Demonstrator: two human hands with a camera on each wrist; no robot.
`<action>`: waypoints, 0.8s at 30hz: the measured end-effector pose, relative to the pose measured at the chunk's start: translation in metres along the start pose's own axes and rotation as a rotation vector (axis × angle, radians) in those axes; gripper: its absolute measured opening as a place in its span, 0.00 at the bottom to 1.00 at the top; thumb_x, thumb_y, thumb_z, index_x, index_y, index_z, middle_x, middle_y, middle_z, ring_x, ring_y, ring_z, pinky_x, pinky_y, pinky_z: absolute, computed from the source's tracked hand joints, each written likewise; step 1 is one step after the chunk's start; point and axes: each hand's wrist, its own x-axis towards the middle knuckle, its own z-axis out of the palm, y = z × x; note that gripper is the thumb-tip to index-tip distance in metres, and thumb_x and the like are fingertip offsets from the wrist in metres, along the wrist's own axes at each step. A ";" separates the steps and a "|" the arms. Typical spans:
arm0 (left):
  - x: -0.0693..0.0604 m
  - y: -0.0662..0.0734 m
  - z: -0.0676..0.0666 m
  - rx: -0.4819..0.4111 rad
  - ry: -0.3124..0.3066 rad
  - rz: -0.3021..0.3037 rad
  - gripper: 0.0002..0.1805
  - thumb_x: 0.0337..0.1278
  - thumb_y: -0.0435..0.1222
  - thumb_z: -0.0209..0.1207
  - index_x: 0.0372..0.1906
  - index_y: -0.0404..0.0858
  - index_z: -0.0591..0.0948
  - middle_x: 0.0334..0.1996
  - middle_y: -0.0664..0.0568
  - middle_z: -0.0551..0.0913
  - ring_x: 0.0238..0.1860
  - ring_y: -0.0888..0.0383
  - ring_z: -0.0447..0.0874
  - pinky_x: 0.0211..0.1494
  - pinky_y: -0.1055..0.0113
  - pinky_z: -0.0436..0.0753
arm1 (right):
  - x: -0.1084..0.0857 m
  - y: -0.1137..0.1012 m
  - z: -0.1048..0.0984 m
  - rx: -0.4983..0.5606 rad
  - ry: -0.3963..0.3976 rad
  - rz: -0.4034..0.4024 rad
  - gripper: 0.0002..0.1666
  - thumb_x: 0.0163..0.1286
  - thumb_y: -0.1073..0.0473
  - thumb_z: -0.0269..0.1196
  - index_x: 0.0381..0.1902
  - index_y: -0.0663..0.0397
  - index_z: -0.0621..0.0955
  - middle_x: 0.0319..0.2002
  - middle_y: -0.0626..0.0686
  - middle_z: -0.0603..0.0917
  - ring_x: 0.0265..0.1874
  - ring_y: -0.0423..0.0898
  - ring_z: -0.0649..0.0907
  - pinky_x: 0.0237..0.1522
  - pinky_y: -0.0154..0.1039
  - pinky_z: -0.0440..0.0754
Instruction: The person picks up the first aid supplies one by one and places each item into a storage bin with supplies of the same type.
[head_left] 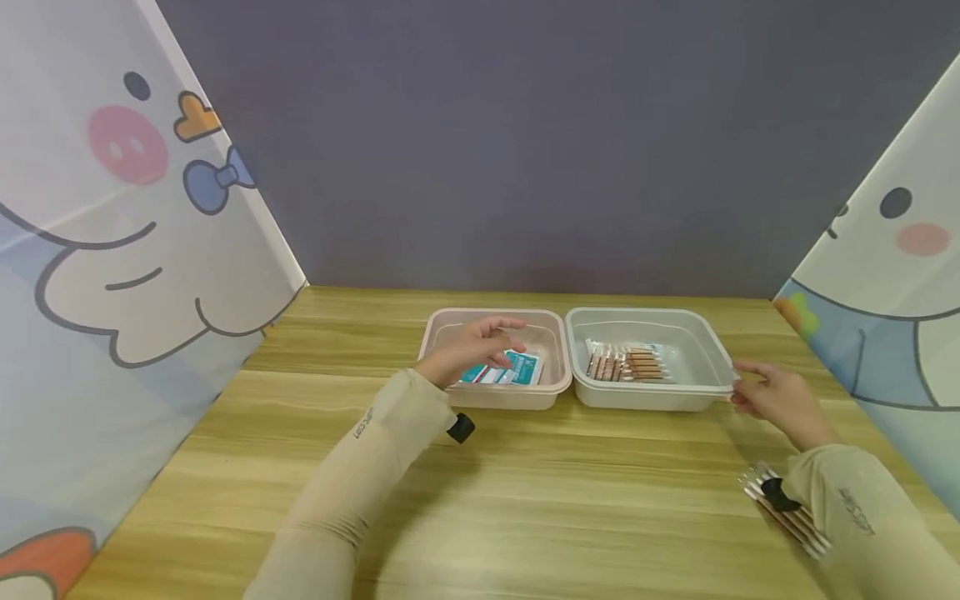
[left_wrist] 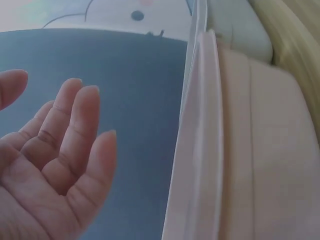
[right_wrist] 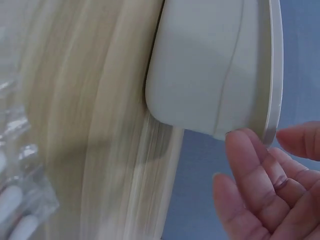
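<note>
Over the pale pink plastic tray (head_left: 511, 400), my left hand (head_left: 480, 343) hovers with its fingers apart and loosely bent; the palm (left_wrist: 35, 200) holds nothing. Flat teal-and-white packets (head_left: 525, 369) lie in that tray, partly hidden by the hand. At the near right corner of the white plastic tray (head_left: 645, 398), my right hand (head_left: 780, 400) pinches the rim, thumb on one side and fingers under the other. Inside the white tray is a clear wrapper of several brown-and-white swabs (head_left: 626, 364).
Another clear pack of brown swabs with white tips (head_left: 787, 512) lies on the wooden table (head_left: 570, 508), partly under my right forearm. The two trays stand side by side. A grey panel (head_left: 540, 150) rises behind, with cartoon-printed panels (head_left: 82, 275) at the sides.
</note>
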 end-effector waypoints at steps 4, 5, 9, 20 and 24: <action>-0.017 -0.010 -0.017 -0.020 0.099 0.045 0.21 0.70 0.34 0.49 0.64 0.36 0.72 0.50 0.36 0.79 0.34 0.53 0.83 0.54 0.51 0.78 | -0.007 0.008 -0.006 -0.080 0.013 -0.018 0.30 0.75 0.60 0.48 0.62 0.84 0.61 0.30 0.62 0.85 0.23 0.36 0.83 0.27 0.33 0.82; -0.021 -0.013 -0.022 -0.039 0.121 0.057 0.20 0.70 0.34 0.48 0.64 0.34 0.72 0.49 0.35 0.79 0.33 0.53 0.83 0.53 0.52 0.78 | -0.009 0.011 -0.008 -0.091 0.015 -0.015 0.30 0.75 0.59 0.48 0.62 0.84 0.61 0.30 0.62 0.86 0.23 0.36 0.83 0.26 0.34 0.81; -0.038 -0.025 -0.039 -0.113 0.214 0.056 0.19 0.69 0.32 0.48 0.61 0.29 0.72 0.41 0.41 0.81 0.29 0.58 0.81 0.49 0.57 0.80 | -0.018 0.019 -0.020 -0.109 0.001 0.019 0.32 0.75 0.60 0.47 0.64 0.83 0.57 0.30 0.61 0.86 0.23 0.35 0.82 0.26 0.35 0.80; -0.070 -0.049 -0.074 -0.171 0.304 -0.025 0.20 0.71 0.34 0.48 0.60 0.24 0.67 0.38 0.51 0.80 0.28 0.64 0.79 0.43 0.68 0.81 | -0.040 0.035 -0.036 -0.180 -0.149 0.119 0.42 0.74 0.53 0.54 0.67 0.81 0.50 0.42 0.69 0.83 0.30 0.43 0.84 0.30 0.42 0.80; -0.078 -0.058 -0.085 -0.158 0.344 -0.065 0.17 0.72 0.35 0.48 0.58 0.28 0.70 0.39 0.49 0.77 0.27 0.64 0.79 0.43 0.68 0.81 | -0.042 0.034 -0.034 -0.258 -0.241 0.108 0.42 0.72 0.52 0.57 0.67 0.80 0.54 0.40 0.63 0.85 0.26 0.41 0.79 0.26 0.38 0.75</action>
